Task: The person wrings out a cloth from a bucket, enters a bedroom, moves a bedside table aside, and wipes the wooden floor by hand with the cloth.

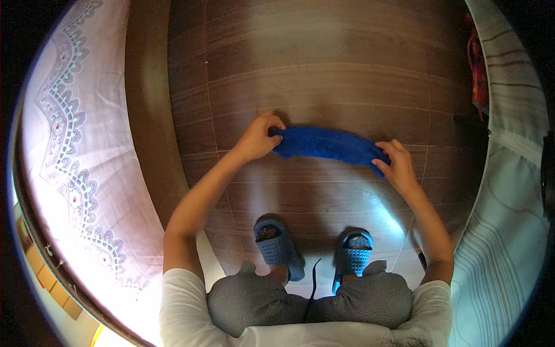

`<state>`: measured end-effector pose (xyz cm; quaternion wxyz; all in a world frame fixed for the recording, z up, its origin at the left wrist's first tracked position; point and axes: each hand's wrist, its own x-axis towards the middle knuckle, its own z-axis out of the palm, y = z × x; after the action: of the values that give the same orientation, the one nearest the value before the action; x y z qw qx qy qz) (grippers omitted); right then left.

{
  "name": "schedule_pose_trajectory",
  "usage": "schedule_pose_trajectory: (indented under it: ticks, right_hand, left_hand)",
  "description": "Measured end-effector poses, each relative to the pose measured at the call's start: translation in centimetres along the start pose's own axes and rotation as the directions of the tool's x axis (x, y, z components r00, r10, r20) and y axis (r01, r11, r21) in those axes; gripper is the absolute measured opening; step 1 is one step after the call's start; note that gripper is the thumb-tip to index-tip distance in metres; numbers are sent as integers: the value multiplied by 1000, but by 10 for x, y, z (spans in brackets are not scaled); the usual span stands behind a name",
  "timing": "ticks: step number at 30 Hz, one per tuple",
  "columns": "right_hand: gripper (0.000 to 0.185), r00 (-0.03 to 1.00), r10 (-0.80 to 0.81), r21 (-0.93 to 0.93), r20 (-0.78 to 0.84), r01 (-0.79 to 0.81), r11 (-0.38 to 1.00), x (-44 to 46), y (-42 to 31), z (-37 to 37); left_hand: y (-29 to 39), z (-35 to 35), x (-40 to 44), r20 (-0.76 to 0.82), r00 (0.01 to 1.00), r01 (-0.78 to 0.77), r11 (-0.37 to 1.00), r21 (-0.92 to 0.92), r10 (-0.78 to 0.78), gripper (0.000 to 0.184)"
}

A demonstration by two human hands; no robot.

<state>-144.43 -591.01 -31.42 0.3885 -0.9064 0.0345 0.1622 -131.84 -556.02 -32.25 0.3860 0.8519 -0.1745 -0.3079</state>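
A blue cloth (326, 144), folded into a long narrow strip, stretches between my two hands low over the wood-look floor. My left hand (258, 137) pinches its left end between thumb and fingers. At the other end, my right hand (397, 163) grips the cloth the same way. The strip bows slightly, its right end lower in the view. Whether the cloth touches the floor I cannot tell.
Below the cloth are my feet in dark slippers (279, 250) on the brown tiled floor (324, 69). A bed with a patterned sheet (98, 144) runs along the left. Striped grey fabric (503, 231) hangs on the right, with a red patterned item (477, 69) beside it.
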Motion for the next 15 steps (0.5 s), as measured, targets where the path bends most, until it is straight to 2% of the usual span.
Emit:
schedule_pose_trajectory:
  ticks: [2,5,8,11,12,15]
  right_hand:
    - [38,997,75,50,28,-76,996,-7,5,-4]
    - [35,996,66,153,61,-75,985,-16,18,-8]
    - [27,976,-219,154,-14,218,964,-16,12,-20]
    - [21,978,156,407,141,-200,891,-10,11,-41]
    - [18,988,112,437,109,-149,887,-1,6,-51]
    - [18,999,37,317,-36,-24,948,39,6,-74]
  left_hand:
    - [8,-4,-6,1,1000,-1,996,-84,1,19]
    - [-2,-2,-12,46,999,25,992,-127,-20,24]
    - [3,-9,-17,143,988,101,957,-272,-63,22]
    - [14,-22,-14,69,995,100,869,-485,-75,14]
    - [24,-32,-8,37,998,66,890,-450,-55,15]
    - [40,-56,22,32,995,102,932,-348,-97,19]
